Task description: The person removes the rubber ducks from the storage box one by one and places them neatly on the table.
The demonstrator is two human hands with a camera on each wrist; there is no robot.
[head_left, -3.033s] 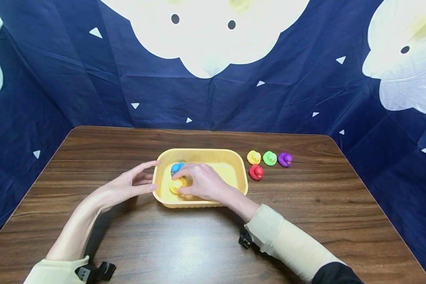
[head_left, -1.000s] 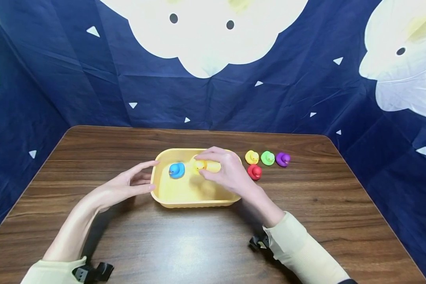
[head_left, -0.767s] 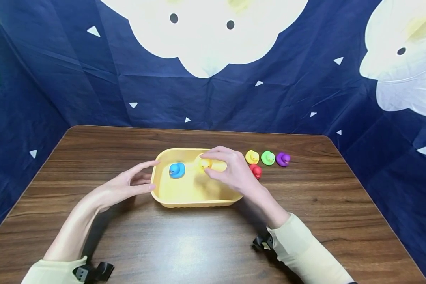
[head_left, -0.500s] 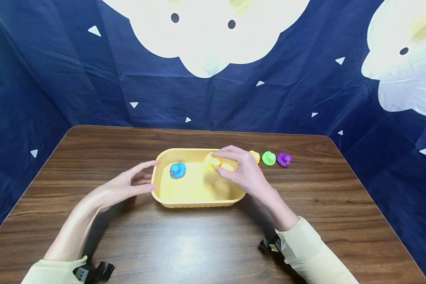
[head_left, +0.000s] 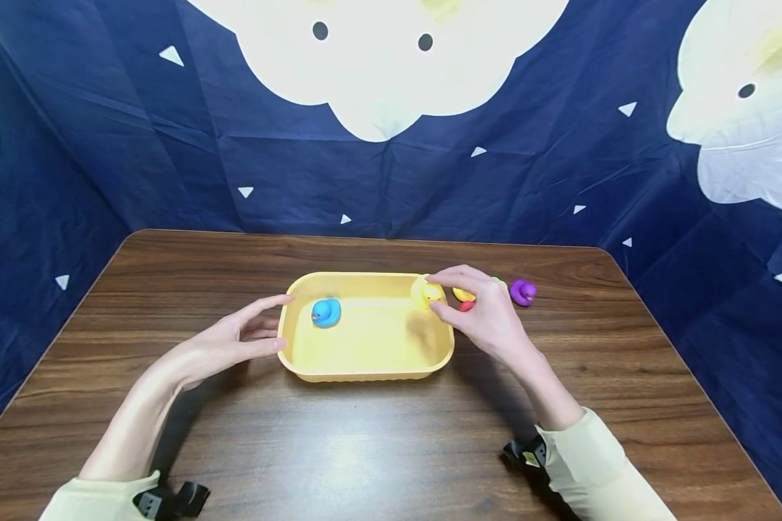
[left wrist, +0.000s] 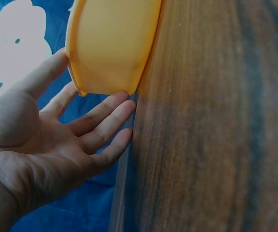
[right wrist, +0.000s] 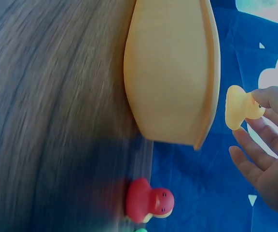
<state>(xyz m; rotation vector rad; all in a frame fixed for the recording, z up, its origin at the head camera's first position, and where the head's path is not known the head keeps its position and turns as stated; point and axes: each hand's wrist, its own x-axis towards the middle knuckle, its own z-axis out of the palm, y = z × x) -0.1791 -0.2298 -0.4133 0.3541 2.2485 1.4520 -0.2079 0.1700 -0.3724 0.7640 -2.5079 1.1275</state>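
Observation:
My right hand (head_left: pixel 489 311) pinches a yellow rubber duck (head_left: pixel 428 293) between thumb and fingertips, over the right end of a yellow plastic bin (head_left: pixel 365 376). In the right wrist view the duck (right wrist: pixel 240 107) is level with the bin's rim, above the table. A blue rubber duck (head_left: pixel 326 312) sits inside the bin, toward its left end. My left hand (head_left: pixel 228 340) is at the bin's left end, thumb and fingertips touching its rim and wall. The left wrist view shows its fingers (left wrist: pixel 100 123) spread and loosely extended against the bin (left wrist: pixel 112 48).
To the bin's right, a second yellow duck (head_left: pixel 464 295), a red duck (head_left: pixel 467 307) and a green duck (head_left: pixel 498 281) are partly hidden behind my right hand. A purple duck (head_left: pixel 523 292) is beside them. The wooden table (head_left: pixel 339 449) meets a dark blue cloth backdrop (head_left: pixel 287 170).
My right hand has lifted the yellow duck from beside the blue duck and carried it rightward to the bin's right end. My left hand has stayed at the bin's left end.

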